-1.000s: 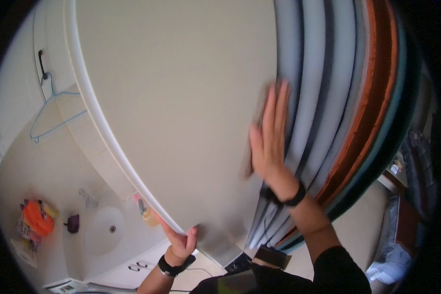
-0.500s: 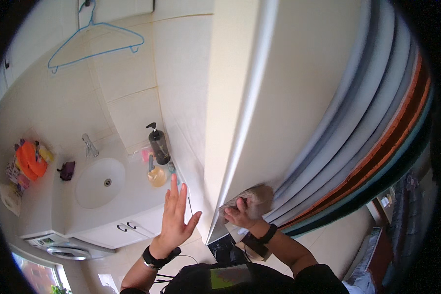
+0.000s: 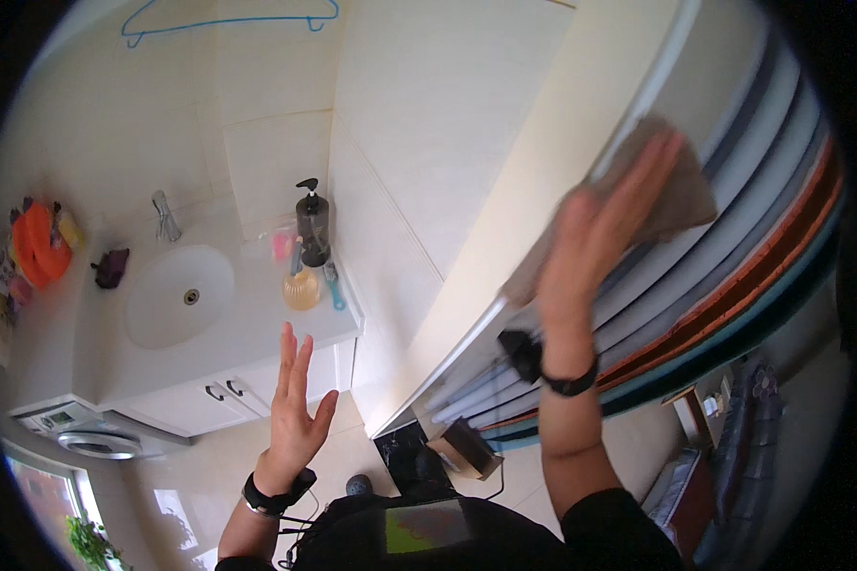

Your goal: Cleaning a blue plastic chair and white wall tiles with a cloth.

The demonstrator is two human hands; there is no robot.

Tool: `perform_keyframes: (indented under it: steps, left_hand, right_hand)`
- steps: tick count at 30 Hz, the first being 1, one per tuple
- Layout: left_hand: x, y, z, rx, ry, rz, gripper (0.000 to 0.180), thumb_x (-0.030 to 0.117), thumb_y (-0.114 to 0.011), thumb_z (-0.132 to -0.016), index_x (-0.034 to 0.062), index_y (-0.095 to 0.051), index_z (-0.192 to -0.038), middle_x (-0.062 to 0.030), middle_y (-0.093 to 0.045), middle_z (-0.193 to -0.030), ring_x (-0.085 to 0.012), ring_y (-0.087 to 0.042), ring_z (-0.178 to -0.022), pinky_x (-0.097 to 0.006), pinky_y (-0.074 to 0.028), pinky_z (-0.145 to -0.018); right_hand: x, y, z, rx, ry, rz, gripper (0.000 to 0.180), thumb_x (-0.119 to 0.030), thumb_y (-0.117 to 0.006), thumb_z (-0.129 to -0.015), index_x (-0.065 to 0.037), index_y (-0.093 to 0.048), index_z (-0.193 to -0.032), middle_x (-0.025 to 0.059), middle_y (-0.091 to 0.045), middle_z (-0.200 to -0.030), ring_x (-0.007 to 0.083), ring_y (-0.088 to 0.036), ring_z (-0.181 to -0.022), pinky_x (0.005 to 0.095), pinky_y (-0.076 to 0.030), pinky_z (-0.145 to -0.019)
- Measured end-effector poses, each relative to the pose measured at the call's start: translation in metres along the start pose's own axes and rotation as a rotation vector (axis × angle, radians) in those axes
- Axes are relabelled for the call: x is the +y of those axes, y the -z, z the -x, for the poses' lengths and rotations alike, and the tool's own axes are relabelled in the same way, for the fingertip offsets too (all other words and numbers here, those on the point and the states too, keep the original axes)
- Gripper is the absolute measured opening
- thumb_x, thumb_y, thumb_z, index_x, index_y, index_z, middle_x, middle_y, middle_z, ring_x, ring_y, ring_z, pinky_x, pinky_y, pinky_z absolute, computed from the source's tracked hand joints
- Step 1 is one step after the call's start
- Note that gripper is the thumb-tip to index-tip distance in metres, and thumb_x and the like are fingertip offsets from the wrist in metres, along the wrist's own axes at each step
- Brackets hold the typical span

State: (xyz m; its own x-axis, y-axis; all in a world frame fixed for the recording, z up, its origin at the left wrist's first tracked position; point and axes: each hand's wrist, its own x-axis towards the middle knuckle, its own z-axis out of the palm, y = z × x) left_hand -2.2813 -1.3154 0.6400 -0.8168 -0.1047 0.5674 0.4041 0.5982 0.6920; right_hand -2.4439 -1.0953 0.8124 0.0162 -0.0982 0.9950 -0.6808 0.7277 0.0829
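My right hand (image 3: 595, 238) presses a brown cloth (image 3: 671, 195) flat against the white panel edge (image 3: 543, 247); striped boards (image 3: 761, 247) beyond. Left hand (image 3: 293, 419) open, empty; sink counter (image 3: 248, 324) past its fingertips.

head cam: on your head, looking down | sink (image 3: 179, 295) far at 9 o'clock | right hand (image 3: 595, 233) close at 2 o'clock | single view
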Motion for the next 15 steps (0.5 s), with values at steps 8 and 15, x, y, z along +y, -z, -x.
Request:
perform_keyframes:
  steps: [8,15]
  left_hand:
    - [0.001,0.027,0.02,0.02,0.035,-0.045,0.075,-0.007,-0.064,-0.074,0.0073,-0.035,-0.141,-0.025,-0.017,-0.151,-0.0418,-0.026,-0.137,-0.043,-0.034,-0.107]
    - [0.003,0.038,0.027,0.047,0.029,-0.044,0.07,-0.007,-0.063,-0.076,0.007,-0.037,-0.14,-0.0233,-0.022,-0.15,-0.0405,-0.029,-0.136,-0.044,-0.033,-0.108]
  right_hand:
    - [-0.005,0.053,0.164,-0.801,0.41,-0.009,0.035,-0.016,-0.071,-0.077,-0.02,-0.069,-0.112,0.0066,-0.043,-0.133,0.0318,-0.046,-0.117,0.0543,-0.037,-0.099]
    - [-0.01,0.036,-0.013,-0.501,0.362,0.017,0.036,-0.009,-0.064,-0.085,-0.009,-0.06,-0.12,0.011,-0.053,-0.127,0.0314,-0.045,-0.123,0.0443,-0.042,-0.099]
